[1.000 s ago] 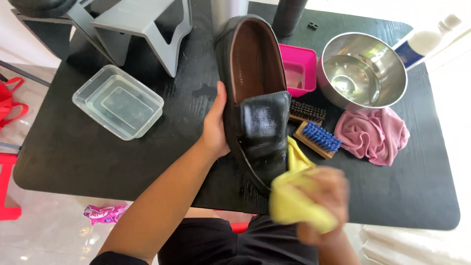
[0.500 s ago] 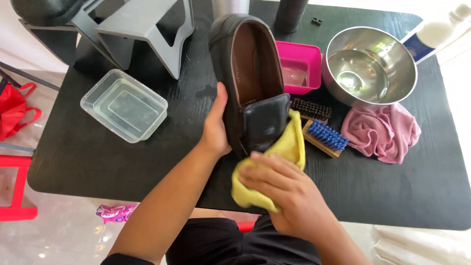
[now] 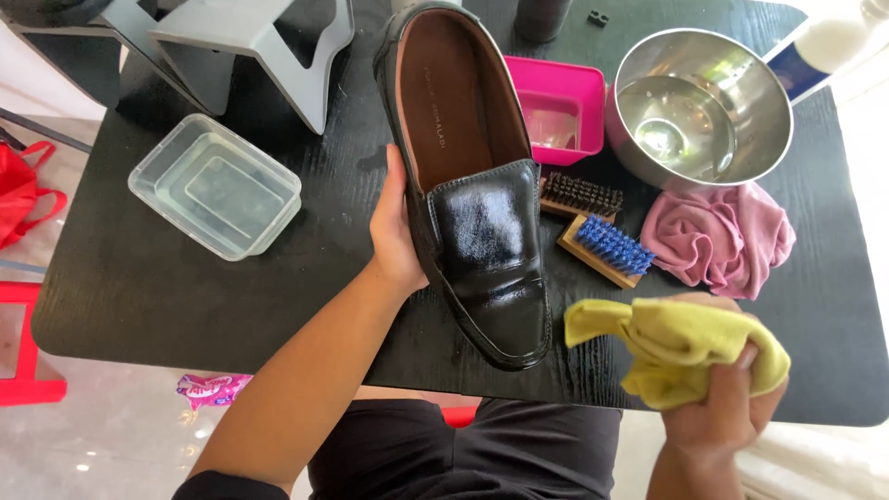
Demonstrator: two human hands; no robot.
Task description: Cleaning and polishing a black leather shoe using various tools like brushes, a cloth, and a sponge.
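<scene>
**A:** What are the containers holding?

**B:** At ten o'clock on the black table [image 3: 139,296], a clear plastic tub [image 3: 215,197] is sitting with what looks like a shallow layer of clear liquid in it. At one o'clock the steel bowl [image 3: 701,106] is showing a little clear liquid pooling at its bottom. Between that bowl and the shoe, a pink tray [image 3: 558,106] is holding something pale; I cannot tell what.

**A:** And the shoe?

**B:** The black loafer [image 3: 472,185] is lying at the centre of the table, heel pointing to twelve o'clock, glossy toe pointing to six. Its brown lining is facing up.

**A:** How are the hands gripping?

**B:** The left hand [image 3: 396,231] is grasping the loafer along its nine o'clock side, thumb lying up the edge of the opening, palm pressing the side. The right hand [image 3: 718,398] is sitting at four o'clock, fingers clenched around a bunched yellow cloth [image 3: 671,347]. The cloth is hanging just beside the toe, not touching it.

**A:** Anything between them?

**B:** Two brushes are lying at three o'clock of the loafer: a dark-bristled brush [image 3: 581,196] touching its side, and a blue-bristled brush [image 3: 607,250] just beside that. A crumpled pink cloth [image 3: 722,241] is resting below the bowl.
</scene>
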